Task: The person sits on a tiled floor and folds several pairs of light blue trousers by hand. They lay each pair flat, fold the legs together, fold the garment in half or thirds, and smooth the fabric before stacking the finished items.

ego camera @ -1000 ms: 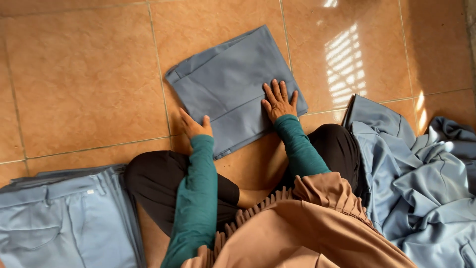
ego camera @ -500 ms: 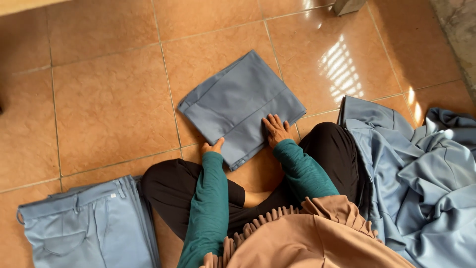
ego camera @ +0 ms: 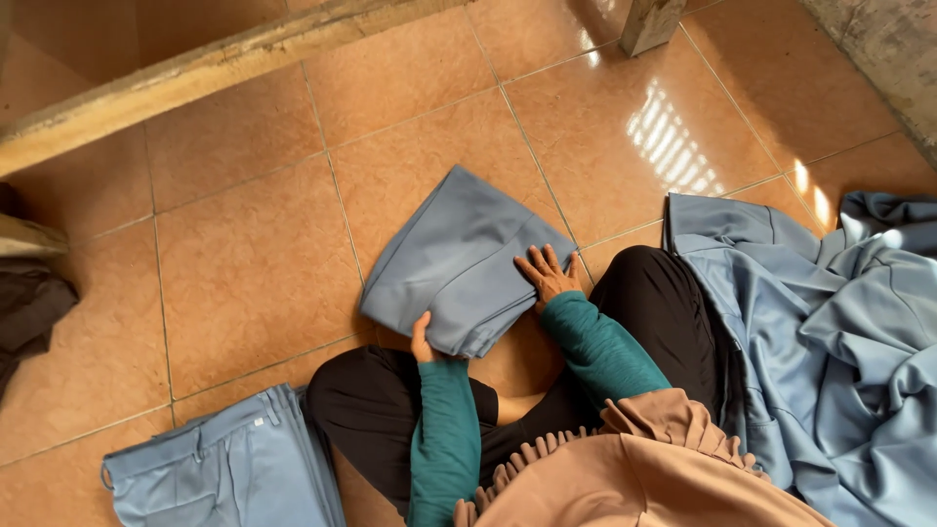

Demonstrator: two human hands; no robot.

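A folded blue-grey garment point(ego camera: 454, 259) lies on the orange tiled floor in front of my crossed legs. My left hand point(ego camera: 422, 339) grips its near edge, fingers tucked under the fold. My right hand point(ego camera: 545, 274) rests flat on the garment's right corner, fingers spread. Both arms wear teal sleeves.
A stack of folded blue-grey trousers point(ego camera: 220, 468) sits at the lower left. A loose heap of blue-grey clothes point(ego camera: 830, 342) lies to the right. A wooden beam point(ego camera: 195, 73) crosses the top left, a post point(ego camera: 649, 21) stands at the top, and dark cloth point(ego camera: 29, 303) lies at the left edge.
The garment has been drawn nearer to my legs and its near edge is lifted. My left hand went from lying flat to gripping that edge. The view has tilted up.
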